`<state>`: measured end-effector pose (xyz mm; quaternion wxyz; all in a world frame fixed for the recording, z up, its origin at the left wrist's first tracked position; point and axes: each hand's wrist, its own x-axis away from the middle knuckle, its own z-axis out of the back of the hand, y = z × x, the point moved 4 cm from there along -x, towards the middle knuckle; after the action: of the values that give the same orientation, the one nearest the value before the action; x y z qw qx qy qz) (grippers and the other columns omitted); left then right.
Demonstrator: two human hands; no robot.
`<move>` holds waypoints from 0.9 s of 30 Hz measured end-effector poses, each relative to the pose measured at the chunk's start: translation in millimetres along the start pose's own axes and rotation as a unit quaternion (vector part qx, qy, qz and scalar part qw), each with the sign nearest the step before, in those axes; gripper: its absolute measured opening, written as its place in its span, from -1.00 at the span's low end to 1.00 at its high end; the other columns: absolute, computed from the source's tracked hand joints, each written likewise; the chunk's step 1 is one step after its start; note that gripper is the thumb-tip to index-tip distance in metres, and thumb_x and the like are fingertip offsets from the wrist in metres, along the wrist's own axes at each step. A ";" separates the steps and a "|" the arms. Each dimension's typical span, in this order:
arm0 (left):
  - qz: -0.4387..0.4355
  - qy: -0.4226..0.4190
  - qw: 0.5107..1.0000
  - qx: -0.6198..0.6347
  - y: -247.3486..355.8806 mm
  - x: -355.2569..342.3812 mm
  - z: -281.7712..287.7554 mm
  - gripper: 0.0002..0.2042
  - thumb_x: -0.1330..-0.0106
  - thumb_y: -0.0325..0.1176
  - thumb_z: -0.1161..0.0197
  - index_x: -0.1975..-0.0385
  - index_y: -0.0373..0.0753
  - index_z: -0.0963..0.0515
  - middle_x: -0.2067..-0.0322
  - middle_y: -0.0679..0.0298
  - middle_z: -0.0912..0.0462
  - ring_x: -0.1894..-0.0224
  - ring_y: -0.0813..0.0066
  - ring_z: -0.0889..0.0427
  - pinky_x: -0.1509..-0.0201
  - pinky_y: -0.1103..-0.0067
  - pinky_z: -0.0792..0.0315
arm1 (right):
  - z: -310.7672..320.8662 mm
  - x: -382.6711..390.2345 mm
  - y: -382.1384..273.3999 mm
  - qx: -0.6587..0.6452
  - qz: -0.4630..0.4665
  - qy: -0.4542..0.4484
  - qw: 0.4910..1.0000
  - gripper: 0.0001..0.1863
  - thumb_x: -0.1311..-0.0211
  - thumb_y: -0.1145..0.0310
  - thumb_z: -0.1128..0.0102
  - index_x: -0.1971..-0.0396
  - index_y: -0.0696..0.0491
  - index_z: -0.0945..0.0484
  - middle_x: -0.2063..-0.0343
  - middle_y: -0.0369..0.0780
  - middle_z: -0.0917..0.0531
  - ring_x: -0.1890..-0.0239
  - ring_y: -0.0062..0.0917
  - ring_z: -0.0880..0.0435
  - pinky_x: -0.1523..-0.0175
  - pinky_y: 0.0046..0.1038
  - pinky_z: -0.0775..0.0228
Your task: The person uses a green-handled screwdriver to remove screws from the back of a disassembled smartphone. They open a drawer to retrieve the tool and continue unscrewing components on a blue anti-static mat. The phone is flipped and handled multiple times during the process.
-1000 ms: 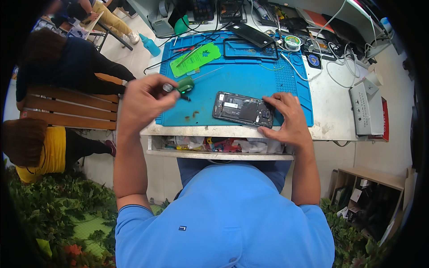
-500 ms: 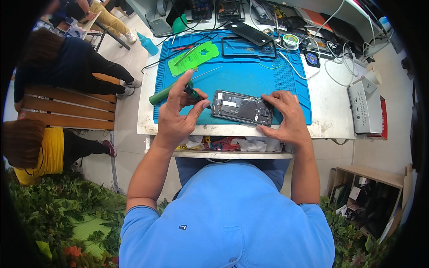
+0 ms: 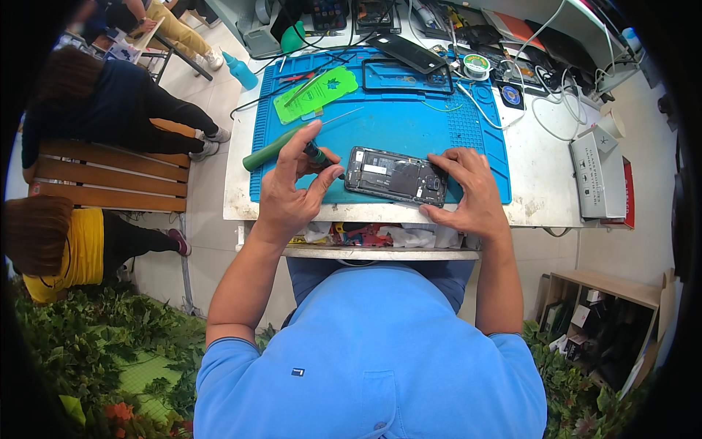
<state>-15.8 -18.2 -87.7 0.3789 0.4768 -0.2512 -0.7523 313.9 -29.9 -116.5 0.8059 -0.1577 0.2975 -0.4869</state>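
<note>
An opened smartphone (image 3: 395,175), its dark inner parts showing, lies face down on the blue work mat (image 3: 409,121). My right hand (image 3: 472,192) grips its right end, thumb at the near edge and fingers at the far corner. Beside its left end, my left hand (image 3: 285,186) is closed around a small dark green screwdriver (image 3: 316,154). The driver's tip is at the phone's left edge; whether it touches a screw is too small to tell. Behind that hand lies a larger green-handled screwdriver (image 3: 265,155) with a long thin shaft.
On the mat are a bright green card (image 3: 314,95), a black phone frame (image 3: 406,77) and a dark back panel (image 3: 409,54). A solder spool (image 3: 477,67), cables and parts crowd the back. A blue bottle (image 3: 240,72) stands left; an open drawer (image 3: 365,238) sits below the table edge.
My left index finger has dipped slightly, and the driver stays at the phone's left end. The phone and my right hand look unmoved.
</note>
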 end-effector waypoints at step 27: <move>-0.057 -0.326 0.900 -0.282 70.4 -74.6 15.9 -0.65 -0.46 -0.39 -0.52 -0.22 -0.13 -0.79 0.19 0.11 -0.84 0.17 0.02 -0.85 0.05 0.23 -0.69 | 1.0 0.3 -2.0 -0.001 0.018 0.014 1.000 -0.10 0.12 -0.03 -0.73 -0.30 0.10 -0.78 -0.11 -0.08 -0.72 -0.18 -0.18 -0.64 -0.32 -0.16 -0.38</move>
<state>12.2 1.2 10.3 0.3505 0.0913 -0.1105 -0.9255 313.3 -31.1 -114.7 0.8103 -0.1461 0.3116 -0.4743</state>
